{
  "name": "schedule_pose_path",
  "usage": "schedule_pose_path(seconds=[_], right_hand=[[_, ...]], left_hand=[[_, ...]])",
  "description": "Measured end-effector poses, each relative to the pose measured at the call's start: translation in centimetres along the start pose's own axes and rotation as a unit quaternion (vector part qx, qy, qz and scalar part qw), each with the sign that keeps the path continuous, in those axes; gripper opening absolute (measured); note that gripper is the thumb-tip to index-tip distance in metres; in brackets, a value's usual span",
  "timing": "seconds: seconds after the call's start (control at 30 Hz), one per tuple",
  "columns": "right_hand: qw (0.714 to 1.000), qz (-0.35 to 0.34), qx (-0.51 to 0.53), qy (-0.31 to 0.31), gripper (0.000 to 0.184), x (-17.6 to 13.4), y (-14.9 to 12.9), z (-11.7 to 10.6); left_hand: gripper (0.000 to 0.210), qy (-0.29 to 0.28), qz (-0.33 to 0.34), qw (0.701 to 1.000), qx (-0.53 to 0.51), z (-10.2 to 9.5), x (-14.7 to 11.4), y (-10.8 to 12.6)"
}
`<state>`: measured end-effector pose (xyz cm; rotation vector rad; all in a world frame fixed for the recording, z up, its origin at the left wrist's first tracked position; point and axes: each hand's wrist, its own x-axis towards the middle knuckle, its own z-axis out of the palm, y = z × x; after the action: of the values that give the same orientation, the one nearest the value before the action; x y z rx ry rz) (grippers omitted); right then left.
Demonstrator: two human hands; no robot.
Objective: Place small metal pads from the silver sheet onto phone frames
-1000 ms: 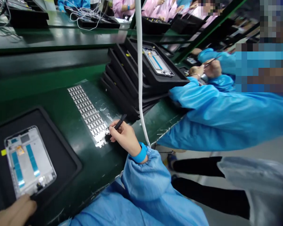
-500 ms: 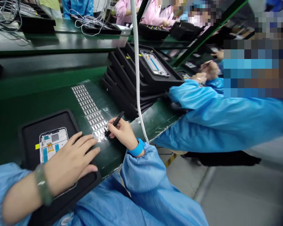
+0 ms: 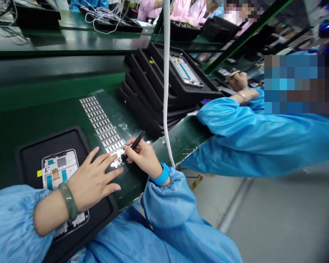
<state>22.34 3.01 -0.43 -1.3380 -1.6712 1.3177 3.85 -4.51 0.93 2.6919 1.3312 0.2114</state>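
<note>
My right hand (image 3: 141,156) is closed around a black pen-like tool (image 3: 137,141), which looks like tweezers; its tip is at the lower end of a sheet of small silver stickers (image 3: 98,122). That sheet lies flat on the green bench. My left hand (image 3: 94,177) is open with fingers spread, its fingertips at the sheet's lower edge. Under that hand and wrist is a phone frame (image 3: 60,160) with blue and orange parts, partly covered. It sits in a black foam tray (image 3: 30,157) with a yellow tab on it.
Several black foam trays (image 3: 145,98) are stacked behind the sheet, the top one holding another phone frame (image 3: 186,71). A white cable (image 3: 166,80) hangs in front of the stack. At right, a co-worker's blue sleeve (image 3: 235,120) rests along the bench edge. Cables (image 3: 109,20) lie on the rear shelf.
My left hand has moved right, bringing its fingertips to the sheet's lower end. My right hand keeps the black tool in nearly the same place. The co-worker's hands have shifted slightly.
</note>
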Motion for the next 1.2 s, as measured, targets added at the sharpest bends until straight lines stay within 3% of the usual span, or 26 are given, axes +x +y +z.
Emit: schedule_pose_path(seconds=[1.2], right_hand=[[0.997,0.052,0.049,0.034,0.025,0.27,0.01,-0.02]], left_hand=[[0.053,0.037,-0.004,0.999,0.026,0.37,0.15,0.33]])
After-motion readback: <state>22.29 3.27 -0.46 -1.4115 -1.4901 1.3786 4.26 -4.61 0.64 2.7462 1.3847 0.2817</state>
